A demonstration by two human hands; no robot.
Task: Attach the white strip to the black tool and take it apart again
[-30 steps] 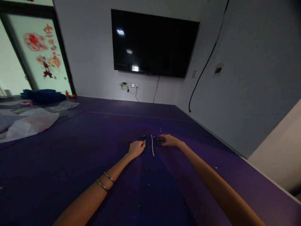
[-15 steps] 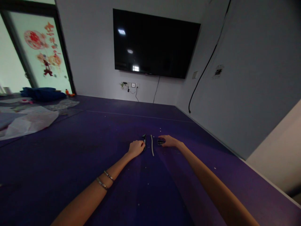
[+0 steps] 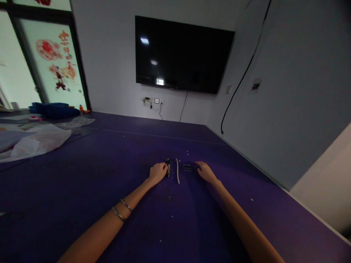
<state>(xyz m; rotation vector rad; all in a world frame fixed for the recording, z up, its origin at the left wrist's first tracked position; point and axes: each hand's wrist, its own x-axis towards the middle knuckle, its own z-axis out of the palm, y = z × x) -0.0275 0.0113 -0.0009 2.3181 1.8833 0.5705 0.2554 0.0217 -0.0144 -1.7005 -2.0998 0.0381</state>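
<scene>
My left hand (image 3: pixel 158 173) is closed around a narrow dark tool with shiny edges (image 3: pixel 168 168), shaped like a small stapler, upright on the purple surface. Just right of it lies a thin, slightly curved pale strip (image 3: pixel 177 171), touched by neither hand. Farther right, a small dark rectangular piece in what looks like clear wrapping (image 3: pixel 187 167) rests flat. My right hand (image 3: pixel 206 171) is beside that piece, apart from it, with fingers loosely bent and nothing visible in them.
White plastic sheeting (image 3: pixel 41 140) and a dark blue cloth bundle (image 3: pixel 53 110) lie at the far left. A television (image 3: pixel 183 54) hangs on the wall ahead. A black cable (image 3: pixel 241 78) dangles along the right wall. Small white scraps dot the purple surface (image 3: pixel 123 219).
My right hand has let go of the small dark rectangular piece and moved right, away from it. My left hand keeps its hold, and the dark tool's upper end now looks more closed.
</scene>
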